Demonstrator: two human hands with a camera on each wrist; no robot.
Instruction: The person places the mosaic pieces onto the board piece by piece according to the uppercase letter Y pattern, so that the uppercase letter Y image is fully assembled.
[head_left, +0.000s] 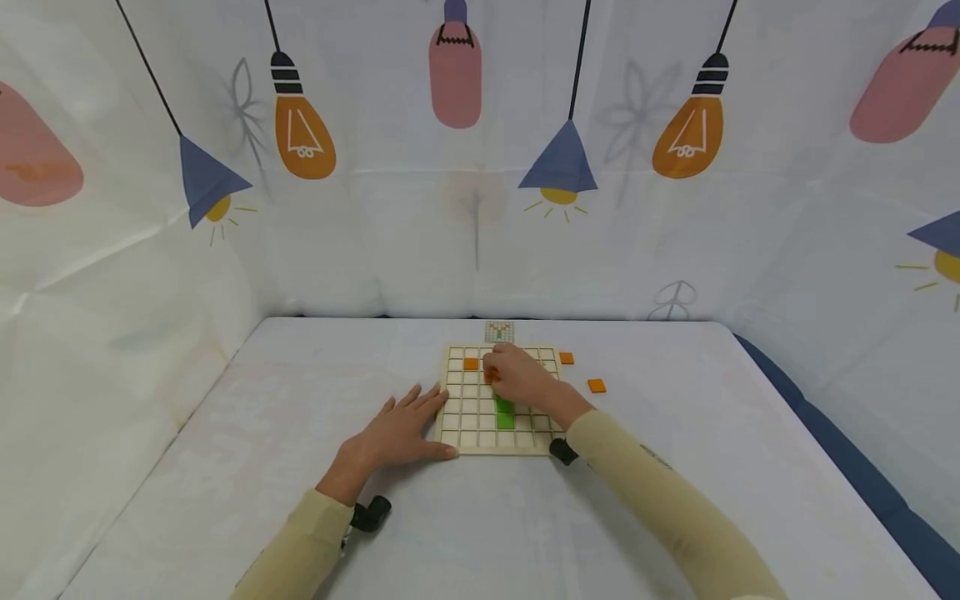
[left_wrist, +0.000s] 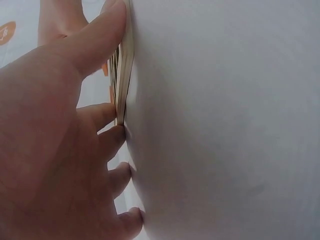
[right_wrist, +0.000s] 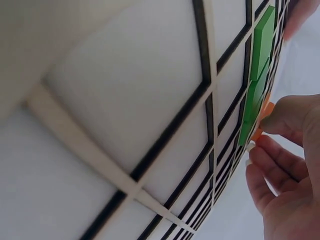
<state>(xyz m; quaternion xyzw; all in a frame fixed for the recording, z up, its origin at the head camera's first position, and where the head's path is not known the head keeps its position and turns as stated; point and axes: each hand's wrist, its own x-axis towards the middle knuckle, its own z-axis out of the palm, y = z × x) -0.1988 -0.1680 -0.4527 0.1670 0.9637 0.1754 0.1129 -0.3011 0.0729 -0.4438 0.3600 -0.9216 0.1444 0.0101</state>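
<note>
A pale wooden grid board (head_left: 465, 427) lies on the table. My left hand (head_left: 397, 429) is at its left side, fingers spread, with the thumb touching the front left corner. In the left wrist view the thumb (left_wrist: 102, 37) presses along the board's edge (left_wrist: 126, 65). Over the upper middle of the grid, my right hand (head_left: 517, 373) pinches an orange square tile (head_left: 491, 377), partly hidden by its fingers. Green tiles (head_left: 506, 420) sit in cells just below that hand. Another orange tile (head_left: 471, 364) occupies a cell to its left.
Two loose orange tiles, one near (head_left: 566, 358) and one farther right (head_left: 596, 386), lie beside the board. A small patterned card (head_left: 499, 332) lies behind it. The white table (head_left: 315, 367) meets a printed curtain at the back.
</note>
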